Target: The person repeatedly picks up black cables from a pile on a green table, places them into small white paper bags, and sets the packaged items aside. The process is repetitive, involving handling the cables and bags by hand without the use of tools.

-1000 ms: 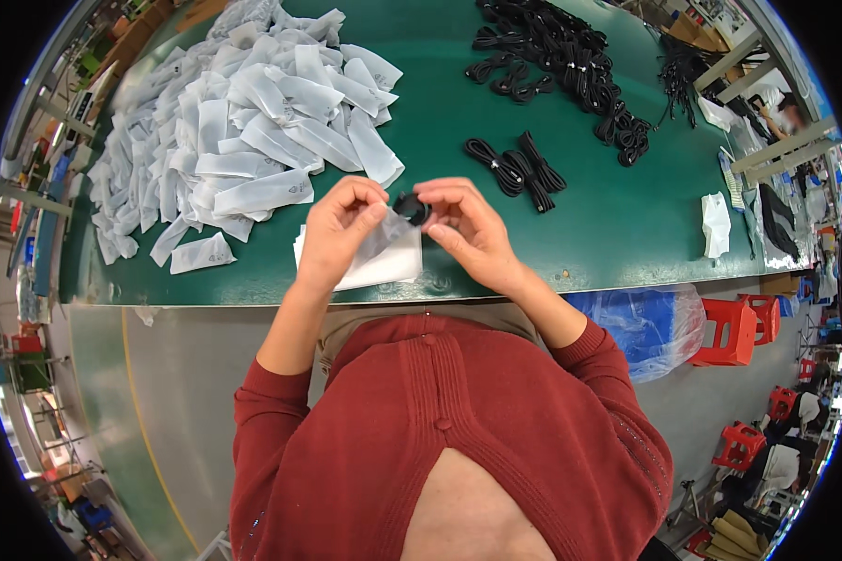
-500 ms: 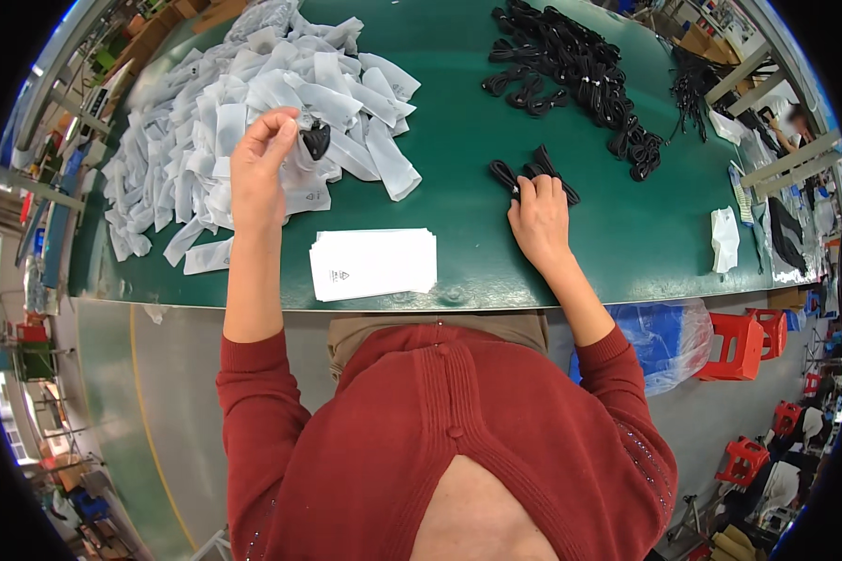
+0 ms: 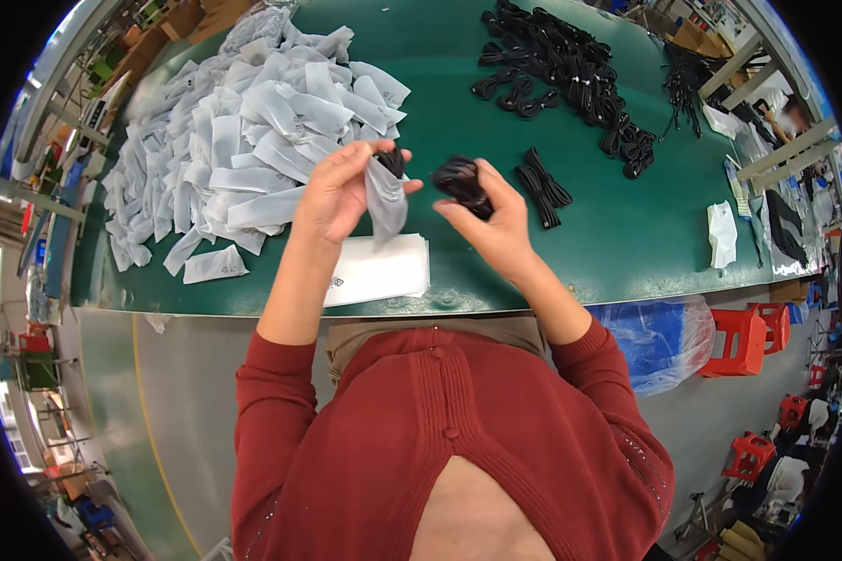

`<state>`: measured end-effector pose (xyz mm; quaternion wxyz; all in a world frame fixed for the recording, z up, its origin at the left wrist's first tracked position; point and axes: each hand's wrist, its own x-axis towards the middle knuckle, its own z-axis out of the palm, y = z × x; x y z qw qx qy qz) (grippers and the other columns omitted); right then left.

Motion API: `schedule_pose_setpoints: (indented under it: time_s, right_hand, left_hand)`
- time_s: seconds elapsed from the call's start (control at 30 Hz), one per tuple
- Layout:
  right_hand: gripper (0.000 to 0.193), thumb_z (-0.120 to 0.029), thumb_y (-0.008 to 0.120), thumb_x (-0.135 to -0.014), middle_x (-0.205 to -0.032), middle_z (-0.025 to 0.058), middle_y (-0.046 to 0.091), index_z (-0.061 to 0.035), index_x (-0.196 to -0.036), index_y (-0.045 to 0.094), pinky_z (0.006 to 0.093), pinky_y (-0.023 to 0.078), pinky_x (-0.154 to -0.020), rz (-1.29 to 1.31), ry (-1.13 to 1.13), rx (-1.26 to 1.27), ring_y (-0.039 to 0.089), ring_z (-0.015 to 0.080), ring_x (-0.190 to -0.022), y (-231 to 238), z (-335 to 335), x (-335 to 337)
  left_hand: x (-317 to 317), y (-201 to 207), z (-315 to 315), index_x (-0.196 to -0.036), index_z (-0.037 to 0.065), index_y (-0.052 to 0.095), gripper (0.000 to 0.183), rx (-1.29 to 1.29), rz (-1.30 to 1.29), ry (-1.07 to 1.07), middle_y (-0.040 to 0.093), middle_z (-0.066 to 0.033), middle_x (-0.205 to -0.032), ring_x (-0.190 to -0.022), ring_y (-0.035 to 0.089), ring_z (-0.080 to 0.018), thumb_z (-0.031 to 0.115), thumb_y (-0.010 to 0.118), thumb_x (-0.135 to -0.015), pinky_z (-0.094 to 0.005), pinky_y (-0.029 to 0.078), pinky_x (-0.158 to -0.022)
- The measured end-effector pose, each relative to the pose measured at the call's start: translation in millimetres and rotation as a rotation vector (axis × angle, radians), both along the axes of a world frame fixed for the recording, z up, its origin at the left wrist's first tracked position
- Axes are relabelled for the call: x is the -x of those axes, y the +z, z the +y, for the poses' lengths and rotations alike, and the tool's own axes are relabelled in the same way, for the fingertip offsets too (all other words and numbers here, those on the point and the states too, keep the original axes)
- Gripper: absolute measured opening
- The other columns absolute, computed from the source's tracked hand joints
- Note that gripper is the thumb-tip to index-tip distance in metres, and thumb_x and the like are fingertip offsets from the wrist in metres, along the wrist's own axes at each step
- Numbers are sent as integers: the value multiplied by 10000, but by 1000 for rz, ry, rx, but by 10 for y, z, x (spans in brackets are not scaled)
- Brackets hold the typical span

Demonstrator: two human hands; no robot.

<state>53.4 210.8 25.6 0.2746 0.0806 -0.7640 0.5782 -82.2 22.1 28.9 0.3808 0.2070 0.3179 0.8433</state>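
My left hand [image 3: 337, 194] is closed on a small frosted plastic bag [image 3: 386, 208], which hangs down from the fingers. Something black [image 3: 391, 163] shows at the bag's upper end; its kind is hard to make out. To its right, my right hand [image 3: 500, 232] grips a bundled black cable [image 3: 462, 183], slightly blurred and held apart from the bag. Below the left hand lies a flat stack of white bags [image 3: 388, 266], partly covered by the hand and the hanging bag. Another black cable bundle [image 3: 543, 187] rests on the table right of my right hand.
A big pile of frosted bags [image 3: 271, 107] covers the left of the green table [image 3: 627, 243]. Black cable bundles [image 3: 589, 89] are heaped at the far right, with thinner black cords [image 3: 685, 79] beyond. A white packet [image 3: 721, 234] lies near the right edge. Red stools [image 3: 737, 341] stand below.
My left hand came right and nearer, from the pile to above the white stack, carrying the bag. My right hand lifted one cable bundle off the table and moved left with it.
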Motion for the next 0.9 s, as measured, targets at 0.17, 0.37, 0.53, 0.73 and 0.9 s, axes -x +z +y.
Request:
schedule_pose_setpoints:
  time_s: [0.17,0.37,0.53,0.73,0.9]
  right_hand:
    - [305,-5,779,-701,-837,97,564,-14,-986,670,334,480,-611,192,-118,-273,585,235,-714,36,-150,267]
    - [297,18,763,-614,-851,92,572,-33,-880,640,351,507,-577,286,-163,-471,614,251,-684,-53,-170,262]
    - [266,-22,746,-600,-835,92,572,-30,-827,609,349,490,-557,288,-220,-564,598,247,-655,-74,-180,289]
    - [184,-24,668,-684,-741,97,488,43,-807,548,307,427,-560,4,-174,-92,496,176,-613,310,-52,276]
    - [175,-50,621,-858,-854,-36,588,-27,-1031,634,211,440,-633,-20,-55,94,510,43,-686,342,87,329]
  left_hand:
    - [-157,-70,154,-925,-8,614,173,45,-18,158,622,-175,-1160,-1179,602,-347,158,602,-970,-460,512,-991]
    - [-279,-144,174,-975,-9,603,196,134,-56,230,632,-157,-1133,-1128,627,-316,187,595,-978,-416,546,-925]
    - [-273,-236,201,-1042,-25,585,207,141,-73,201,623,-164,-1156,-1015,632,-224,172,587,-980,-396,552,-909]
    - [-538,-122,301,-1283,-28,485,424,-36,-31,37,626,-131,-1161,-998,637,-219,286,562,-1009,-380,539,-894]
    - [-619,-244,304,-1308,8,492,531,321,311,63,613,-77,-1034,-914,630,-168,255,731,-903,-328,554,-773]
